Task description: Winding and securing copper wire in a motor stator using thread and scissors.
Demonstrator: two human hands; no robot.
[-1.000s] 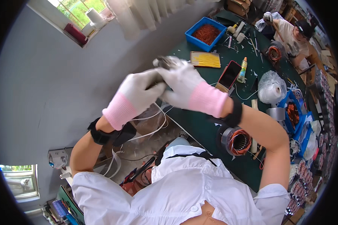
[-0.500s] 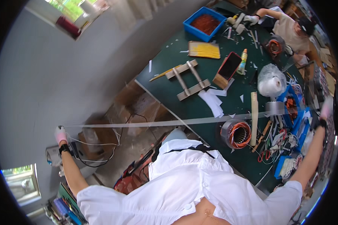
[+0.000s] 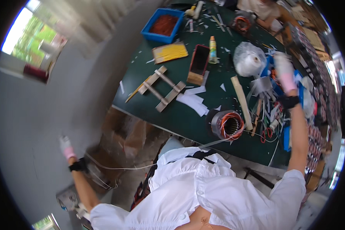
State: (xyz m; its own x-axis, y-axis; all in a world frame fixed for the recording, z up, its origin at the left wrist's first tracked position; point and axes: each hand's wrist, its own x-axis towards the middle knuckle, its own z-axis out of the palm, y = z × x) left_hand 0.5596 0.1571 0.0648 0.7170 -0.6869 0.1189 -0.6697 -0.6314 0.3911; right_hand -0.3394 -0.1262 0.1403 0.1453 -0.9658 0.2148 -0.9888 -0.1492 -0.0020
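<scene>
My left hand [image 3: 67, 147], in a white and pink glove, is stretched out by the grey wall, away from the table. Its fingers are smeared, and whether they hold anything cannot be made out. My right hand [image 3: 285, 73], also gloved and blurred, is over the blue trays at the table's right side, beside a pale roll [image 3: 262, 85]. A translucent strip [image 3: 218, 142] passes slackly between my waist and a motor stator [image 3: 228, 125] with orange copper windings; its ends are hard to trace. A thin white line [image 3: 130, 168] sags from near my left wrist toward my waist.
On the green table [image 3: 134, 76] are a metal frame [image 3: 161, 89], white paper pieces [image 3: 193, 102], a phone [image 3: 199, 59], a wooden stick [image 3: 242, 103], a bagged white spool [image 3: 250, 63] and a blue tray [image 3: 163, 25]. Another person [image 3: 262, 11] sits at the far side with a second stator [image 3: 243, 23].
The translucent strip, taut between both hands before, now hangs slack near my waist. My right hand has moved inward and up over the trays. My view has shifted, too.
</scene>
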